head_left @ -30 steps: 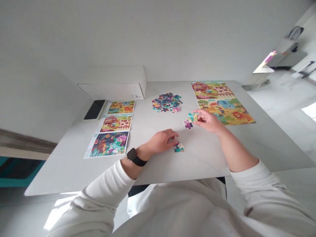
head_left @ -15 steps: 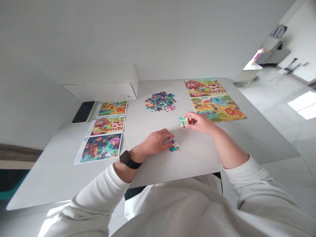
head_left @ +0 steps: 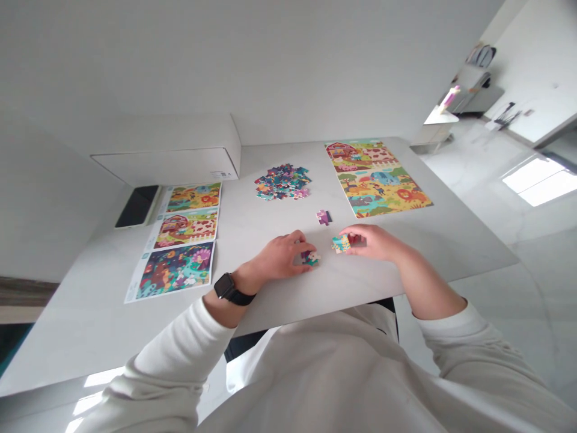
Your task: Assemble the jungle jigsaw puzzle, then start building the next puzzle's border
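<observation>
A small puzzle piece (head_left: 311, 258) in white, purple and green lies low at the table's near side. My left hand (head_left: 285, 258), a black watch on its wrist, has its thumb and fingers closed on that piece's left side. To the right, my right hand (head_left: 376, 242) pinches a teal and yellow puzzle piece (head_left: 341, 243) by its right edge, a short gap from the first. Just beyond them a single purple puzzle piece (head_left: 321, 217) rests on the table. Farther back is a heap of loose puzzle pieces (head_left: 283, 182).
On the left lie a sheet with three printed pictures (head_left: 183, 240) and a phone (head_left: 137, 206), a white box (head_left: 166, 165) behind them. Two finished-looking animal scenes (head_left: 381, 180) cover the table's (head_left: 265, 222) back right. A wall rises behind.
My right hand has come nearer to me with its teal and yellow piece. The purple piece now shows on the table beyond it. My left hand stays on its piece; the camera view has shifted slightly.
</observation>
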Tool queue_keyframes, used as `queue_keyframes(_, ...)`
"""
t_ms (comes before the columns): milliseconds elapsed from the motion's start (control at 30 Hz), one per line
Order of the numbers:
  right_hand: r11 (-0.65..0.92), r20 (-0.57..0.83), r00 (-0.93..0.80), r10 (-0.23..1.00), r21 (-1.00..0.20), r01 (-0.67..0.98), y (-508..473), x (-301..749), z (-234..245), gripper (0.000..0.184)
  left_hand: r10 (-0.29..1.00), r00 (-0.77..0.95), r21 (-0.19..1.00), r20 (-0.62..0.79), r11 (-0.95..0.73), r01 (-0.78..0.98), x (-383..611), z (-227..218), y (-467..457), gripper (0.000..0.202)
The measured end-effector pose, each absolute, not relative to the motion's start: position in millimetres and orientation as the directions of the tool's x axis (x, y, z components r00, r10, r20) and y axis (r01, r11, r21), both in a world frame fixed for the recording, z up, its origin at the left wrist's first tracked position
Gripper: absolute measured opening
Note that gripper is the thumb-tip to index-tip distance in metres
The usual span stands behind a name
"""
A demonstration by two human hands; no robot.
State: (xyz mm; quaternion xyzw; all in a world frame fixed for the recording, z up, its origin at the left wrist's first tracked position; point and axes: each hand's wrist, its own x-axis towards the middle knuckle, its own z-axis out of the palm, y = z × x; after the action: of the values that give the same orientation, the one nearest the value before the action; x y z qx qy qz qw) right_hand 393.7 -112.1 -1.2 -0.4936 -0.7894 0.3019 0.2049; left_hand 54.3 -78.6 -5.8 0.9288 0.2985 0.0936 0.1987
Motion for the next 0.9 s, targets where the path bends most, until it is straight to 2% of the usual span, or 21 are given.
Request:
queue_keyframes(200, 0.424, 0.036, -0.491, 0.87, -0.564, 0.709, -122.6, 386.4, 2.3, 0.039, 0.596, 0.801, 0.438, 0.054, -0.735, 0.517, 54.6, -3.3, -79.0, 0.039)
queue_keyframes(300, 0.432, 0.03, -0.488, 0.872, -0.516, 0.74, -124.0, 384.7, 2.3, 0.044, 0.587, 0.808, 0.456, 0.051, -0.734, 0.504, 50.5, -1.9, -78.8, 0.036)
queue_keyframes(400, 0.451, 0.045, -0.501, 0.864, -0.513, 0.731, -123.5, 383.8, -0.1, 0.048, 0.575, 0.817, 0.467, 0.05, -0.737, 0.49, 44.6, -0.9, -77.1, 0.035)
queue_keyframes(567, 0.469, 0.022, -0.532, 0.846, -0.505, 0.724, -121.1, 379.7, -1.2, 0.038, 0.559, 0.828, 0.469, 0.041, -0.743, 0.479, 36.9, 0.1, -71.8, 0.033)
queue_keyframes(900, 0.477, -0.003, -0.55, 0.835, -0.493, 0.727, -119.5, 374.0, 2.2, 0.039, 0.562, 0.827, 0.466, 0.001, -0.732, 0.497, 32.3, 7.0, -70.3, 0.032)
